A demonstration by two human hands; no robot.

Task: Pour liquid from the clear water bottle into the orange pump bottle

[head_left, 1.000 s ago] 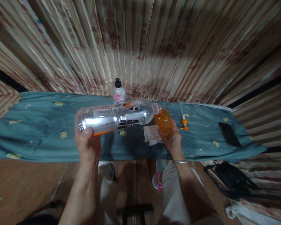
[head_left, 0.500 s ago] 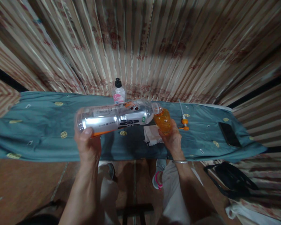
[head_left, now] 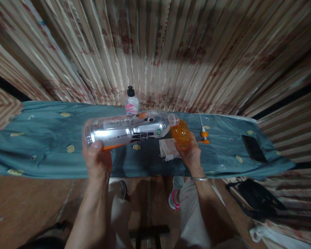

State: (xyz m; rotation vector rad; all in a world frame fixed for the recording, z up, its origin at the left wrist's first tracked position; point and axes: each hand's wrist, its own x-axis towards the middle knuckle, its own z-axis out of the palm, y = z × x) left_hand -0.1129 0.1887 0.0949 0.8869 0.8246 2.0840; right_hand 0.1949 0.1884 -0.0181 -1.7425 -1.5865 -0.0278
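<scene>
My left hand (head_left: 97, 157) is wrapped round the base of a large clear plastic bottle (head_left: 126, 129) with a silver and orange label. The bottle lies almost level in the air, its neck pointing right. My right hand (head_left: 191, 152) grips a small orange see-through bottle (head_left: 180, 133), held tilted. The mouth of the large bottle meets the top of the orange one; whether liquid passes between them I cannot make out. An orange and white pump head (head_left: 204, 135) with a thin tube lies on the cloth just right of my right hand.
A teal patterned cloth (head_left: 52, 138) covers the narrow table. Behind the large bottle stands a clear bottle with a black cap (head_left: 131, 100). A folded white cloth or tissue (head_left: 167, 150) and a black phone (head_left: 254, 148) lie on the table. A pleated curtain (head_left: 150, 52) hangs behind.
</scene>
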